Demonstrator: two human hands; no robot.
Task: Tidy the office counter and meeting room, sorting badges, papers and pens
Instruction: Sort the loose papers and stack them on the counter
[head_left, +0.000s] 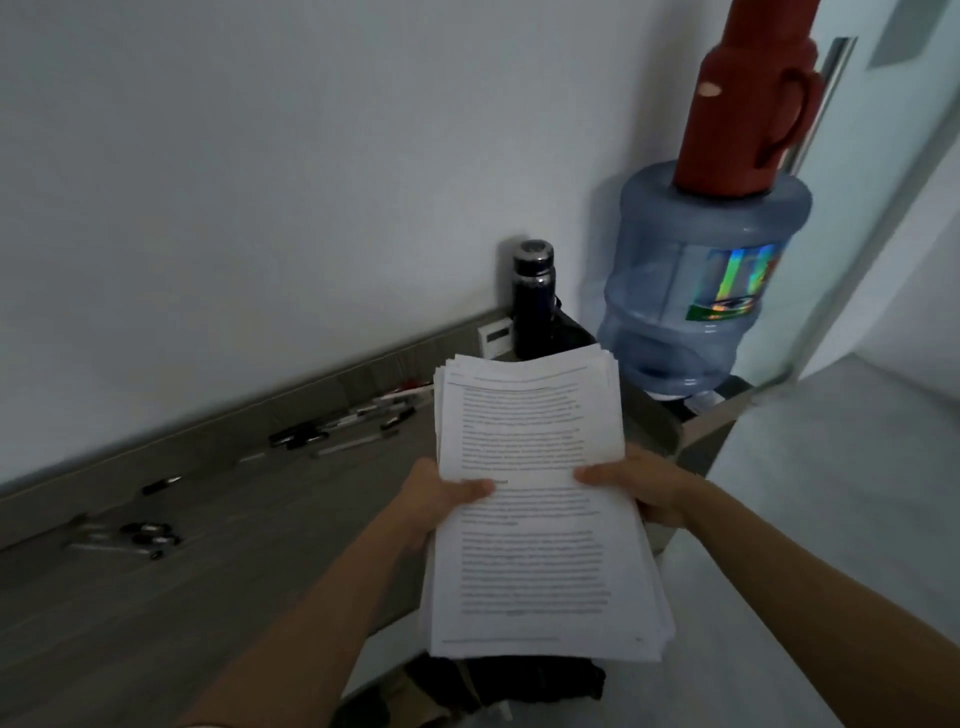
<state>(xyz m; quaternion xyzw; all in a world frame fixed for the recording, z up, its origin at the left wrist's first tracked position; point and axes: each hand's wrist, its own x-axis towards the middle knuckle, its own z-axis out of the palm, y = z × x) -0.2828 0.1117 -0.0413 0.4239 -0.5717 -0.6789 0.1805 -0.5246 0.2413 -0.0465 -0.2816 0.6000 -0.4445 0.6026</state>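
Clutching the paper stack (530, 519), left (434, 499) and right hands (647, 491) hang near scattered pens (343, 428), flask (532, 304) and water jug (691, 280).

From the paper stack (530, 493), the dark bottle (532, 301) stands at 12 o'clock against the wall, and the big water jug (696, 291) blocks 1 o'clock, just beside it. Pens (343, 431) litter the counter (182, 597) at 10 o'clock; more pens (130, 535) lie at 9 o'clock. I see bare counter between those clusters, but for one pen (161, 484), and wide at 8 o'clock.
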